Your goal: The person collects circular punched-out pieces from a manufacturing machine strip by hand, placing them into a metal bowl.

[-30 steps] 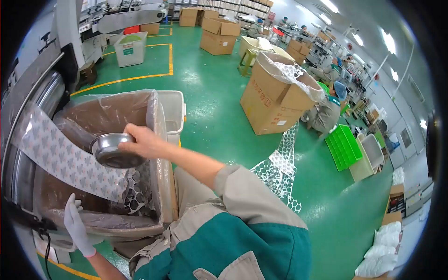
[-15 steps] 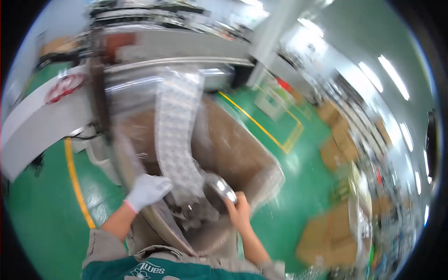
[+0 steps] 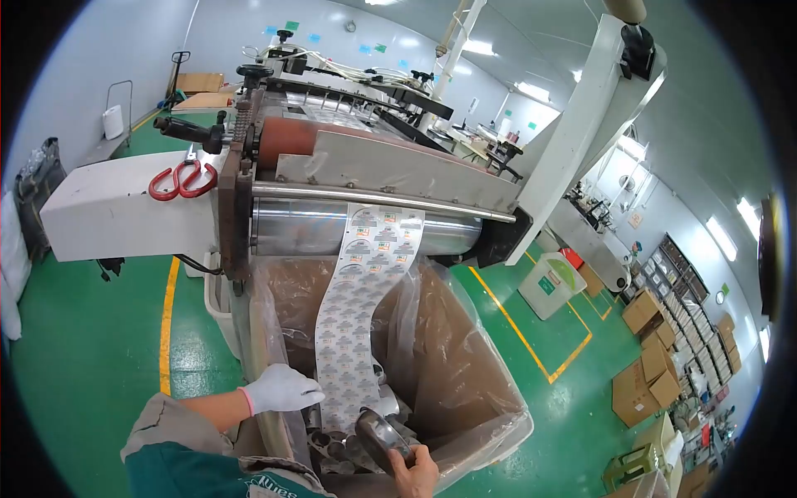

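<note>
A long printed foil strip [image 3: 349, 340] hangs from the machine's steel roller [image 3: 299, 226] into a large lined bin [image 3: 465, 365]. My left hand [image 3: 284, 388], in a white glove, is at the bin's near left side. Its fingers are drawn together, with the tips right by the strip's left edge; what they hold, if anything, is hidden. My bare right hand [image 3: 418, 475] grips a shiny round metal bowl [image 3: 380, 438] by its rim, tilted over the bin. Below the bowl, loose foil scraps [image 3: 336, 448] lie in the bin, around the strip's lower end.
Red-handled scissors [image 3: 184, 179] rest on the machine's white side housing [image 3: 124, 207]. A white post [image 3: 573, 133] rises at the right. Cardboard boxes [image 3: 643, 386] and a white bin [image 3: 550, 286] stand on the green floor, which has yellow lines.
The view has swung up and steadied, bringing more of the machine into sight. My right hand still has the bowl, and my left hand stays close to the strip.
</note>
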Motion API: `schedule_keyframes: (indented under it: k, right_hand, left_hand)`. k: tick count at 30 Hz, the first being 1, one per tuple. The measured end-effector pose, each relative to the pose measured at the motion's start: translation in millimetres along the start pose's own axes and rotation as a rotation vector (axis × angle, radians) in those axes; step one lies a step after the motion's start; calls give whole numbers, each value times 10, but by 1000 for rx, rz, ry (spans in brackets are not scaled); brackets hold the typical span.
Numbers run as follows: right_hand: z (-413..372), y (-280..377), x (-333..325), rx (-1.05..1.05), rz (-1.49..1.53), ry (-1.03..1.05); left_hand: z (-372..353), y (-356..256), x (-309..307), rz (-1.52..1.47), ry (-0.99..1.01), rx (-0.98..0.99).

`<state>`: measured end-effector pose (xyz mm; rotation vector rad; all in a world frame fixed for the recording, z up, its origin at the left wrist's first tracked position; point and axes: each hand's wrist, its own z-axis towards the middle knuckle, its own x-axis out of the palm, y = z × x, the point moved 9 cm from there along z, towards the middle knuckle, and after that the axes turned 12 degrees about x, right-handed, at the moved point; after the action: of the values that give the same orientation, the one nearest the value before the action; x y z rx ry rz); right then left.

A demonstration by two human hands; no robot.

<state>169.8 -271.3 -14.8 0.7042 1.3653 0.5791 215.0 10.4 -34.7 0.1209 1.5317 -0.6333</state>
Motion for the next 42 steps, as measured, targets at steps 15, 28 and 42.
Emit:
schedule_keyframes:
  k: [15, 28, 42]
  right_hand:
    - [-130, -95, 33, -1, -140, 46]
    - [-300, -41, 44, -86, -209, 90]
    - [-308, -31, 113, -99, -281, 85]
  left_hand:
    - [-97, -77, 77, 93, 21, 2]
    - [-209, -164, 151, 210, 88, -1]
    - [-276, -226, 117, 112, 30, 16]
